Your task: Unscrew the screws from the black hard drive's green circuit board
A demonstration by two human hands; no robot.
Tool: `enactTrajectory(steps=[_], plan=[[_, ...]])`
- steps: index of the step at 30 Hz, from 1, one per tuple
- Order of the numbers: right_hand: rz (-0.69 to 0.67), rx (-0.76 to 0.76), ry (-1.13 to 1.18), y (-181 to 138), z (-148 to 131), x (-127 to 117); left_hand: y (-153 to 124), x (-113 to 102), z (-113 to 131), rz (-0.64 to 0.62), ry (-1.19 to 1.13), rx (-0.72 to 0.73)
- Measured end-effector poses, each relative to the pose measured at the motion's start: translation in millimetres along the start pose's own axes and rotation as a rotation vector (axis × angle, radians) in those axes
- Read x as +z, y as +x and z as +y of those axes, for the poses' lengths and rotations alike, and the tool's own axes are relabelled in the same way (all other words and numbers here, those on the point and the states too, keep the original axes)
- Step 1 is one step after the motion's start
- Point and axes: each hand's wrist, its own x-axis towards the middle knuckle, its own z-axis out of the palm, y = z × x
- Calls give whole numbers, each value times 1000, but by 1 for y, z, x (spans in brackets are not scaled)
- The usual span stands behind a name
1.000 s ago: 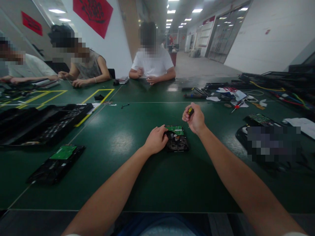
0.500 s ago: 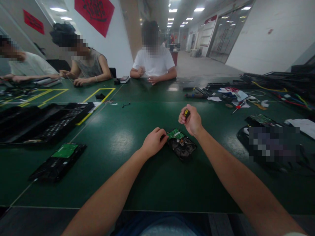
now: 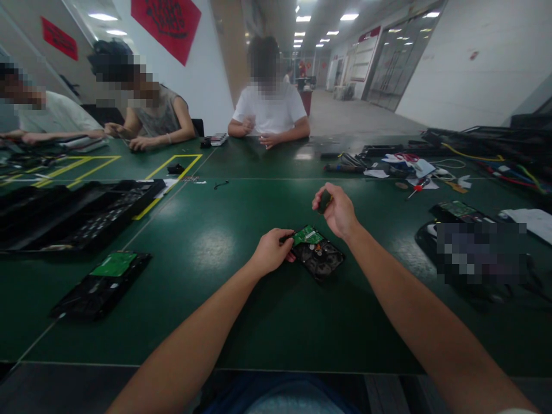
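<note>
At mid-counter: a black hard drive point(image 3: 321, 259) lies flat on the green counter point(image 3: 215, 247), turned at a slant between the two forearms.
Circuit board: a green circuit board point(image 3: 307, 234) sits face up on the far end of the hard drive, the end nearest both hands.
Left hand: the left hand point(image 3: 271, 252) is closed in a pinch on the drive's left corner, with thumb and fingertips at the edge just beside the circuit board.
Right hand: the right hand point(image 3: 339, 211) hangs above the drive's far end, apart from it. It is curled tight round a dark-handled screwdriver point(image 3: 324, 201). Only the top of the handle shows; shaft and tip cannot be made out.
Front left: a second drive point(image 3: 101, 284) with its own green board lies well apart from the hands.
Behind it: long black trays point(image 3: 77, 213) lie beside yellow floor-tape lines on the counter.
Far right: a scatter of tools point(image 3: 401, 164) and cables, with a red-handled driver point(image 3: 416, 187) among them.
Across the counter: three seated people point(image 3: 269, 112), their hands busy with small parts, well away from the drive.
</note>
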Motion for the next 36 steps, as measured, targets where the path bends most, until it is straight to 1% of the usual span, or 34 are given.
enactTrajectory(steps=[7,9,12,14,16,18,20,22,24,27,33,36], plan=[[-70,25,16,2,-5,-7,-3,6,9,11,-93,-28],[-83,14,26,3,-5,-7,-3,7,11,5,-70,-30],[-97,2,48,2,-5,-6,-1,4,10,-27,29,-11],[-109,9,58,1,-5,-5,0,1,9,-6,112,52],[-124,19,62,0,-5,-3,1,-3,6,49,242,172],[-139,30,60,-1,-5,-1,2,-8,4,68,393,306],[-140,35,53,-1,-6,0,2,-15,4,28,494,400],[-131,36,44,-1,-6,0,2,-23,6,-62,566,473],[-123,35,36,-1,-6,-1,2,-29,8,-156,619,506],[-106,27,26,1,-5,-2,3,-34,10,-204,664,532],[-23,14,35,3,-2,-4,3,-28,8,-157,779,549],[-10,22,54,4,-1,-6,1,-22,8,-116,826,547]])
